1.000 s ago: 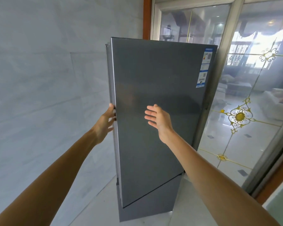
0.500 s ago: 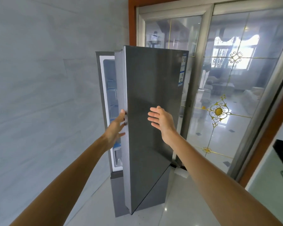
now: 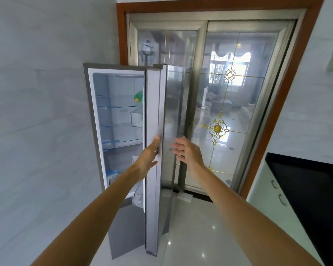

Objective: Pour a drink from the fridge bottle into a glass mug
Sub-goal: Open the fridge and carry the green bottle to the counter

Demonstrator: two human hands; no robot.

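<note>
though wide open, fridge door [image 3: 152, 112] in left hand [image 3: 148, 158]

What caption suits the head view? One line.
Left hand grips the open fridge door, right hand hovers beside it, green bottle inside on an upper shelf.

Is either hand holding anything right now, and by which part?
The left hand grips the tall grey metal fridge door by its free vertical edge, about mid-height. The right hand is open, holding nothing.
</note>
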